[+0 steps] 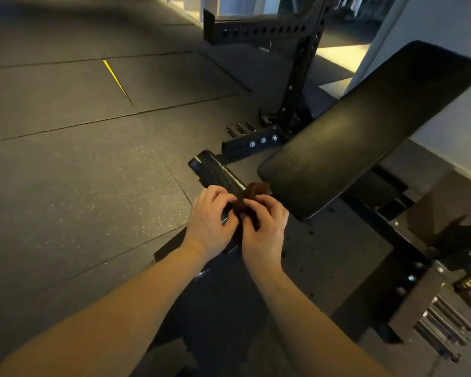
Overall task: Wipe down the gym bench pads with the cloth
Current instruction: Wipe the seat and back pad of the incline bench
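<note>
Two bare forearms come in from 7 and 5 o'clock and meet just below the middle of the view. The left hand (210,216) and the right hand (264,229) sit side by side, knuckles up. Both have their fingers curled in and grip a bunched brown cloth (256,189) between them. A tuft of the cloth sticks out above the fingertips toward 12 o'clock.

At 4 o'clock, low on the ground, lies a row of dark metal rods (443,322) beside the black bench frame (365,208).

Directly beneath the hands a narrow black bar (215,170) runs out toward 10 o'clock along the floor.

The cloth is just beside the near end of the bench pad (365,131), at that pad's 8 o'clock corner. Whether it touches the pad cannot be told. The pad is long, black and faintly glossy. It stretches away from the hands toward 2 o'clock, tilted upward at its far end.

Behind the pad's near end, a short beam with three bright bolts (263,140) lies at 12 o'clock. A black rack upright (305,63) pierced with holes rises at 1 o'clock.

Grey speckled rubber floor tiles (79,159) fill the left side, with a thin yellow line (114,76) at 10 o'clock.
</note>
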The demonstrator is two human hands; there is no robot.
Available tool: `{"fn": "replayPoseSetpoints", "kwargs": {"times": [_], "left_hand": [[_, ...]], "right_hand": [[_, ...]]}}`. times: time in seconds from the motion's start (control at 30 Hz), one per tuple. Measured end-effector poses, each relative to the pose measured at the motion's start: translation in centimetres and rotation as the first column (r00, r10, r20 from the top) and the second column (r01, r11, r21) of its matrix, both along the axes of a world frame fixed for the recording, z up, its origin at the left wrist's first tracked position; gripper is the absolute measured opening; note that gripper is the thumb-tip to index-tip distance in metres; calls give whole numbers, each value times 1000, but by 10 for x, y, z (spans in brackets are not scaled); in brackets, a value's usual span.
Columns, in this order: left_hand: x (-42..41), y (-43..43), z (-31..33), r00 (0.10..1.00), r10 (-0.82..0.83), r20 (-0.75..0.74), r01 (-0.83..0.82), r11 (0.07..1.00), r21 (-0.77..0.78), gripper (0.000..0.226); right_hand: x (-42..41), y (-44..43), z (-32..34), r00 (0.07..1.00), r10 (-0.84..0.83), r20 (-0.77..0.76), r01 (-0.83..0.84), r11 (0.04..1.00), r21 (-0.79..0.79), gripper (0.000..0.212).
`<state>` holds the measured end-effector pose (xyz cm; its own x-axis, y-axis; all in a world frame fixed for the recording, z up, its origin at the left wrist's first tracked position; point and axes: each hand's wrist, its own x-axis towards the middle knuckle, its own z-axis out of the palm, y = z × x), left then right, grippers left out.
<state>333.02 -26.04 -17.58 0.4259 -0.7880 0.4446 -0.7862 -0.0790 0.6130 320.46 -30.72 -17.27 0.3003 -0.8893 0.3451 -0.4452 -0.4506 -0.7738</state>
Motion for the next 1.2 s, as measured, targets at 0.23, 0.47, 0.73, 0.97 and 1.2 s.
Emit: {"fn": "replayPoseSetpoints", "kwargs": {"times": [0.23,0.47,0.73,0.97,1.2], "left_hand": [[0,-12,-51,995,50,84,-20,947,-320,22],[-15,1,-58,997,42,66,-17,940,-341,35],[-21,12,-68,996,-5,88,28,966,-256,56],[-25,14,-78,997,-37,62,50,972,-231,68],[-28,12,-85,996,-30,81,48,972,-229,73]], "right_hand": [[12,-17,-63,961,79,263,17,939,-344,31],[10,-22,-77,938,98,332,55,905,-423,27],[-21,-29,-138,958,36,286,73,930,-360,30],[0,-17,-100,912,12,410,97,964,-246,26],[0,-29,-89,925,144,351,30,894,-446,24]]}}
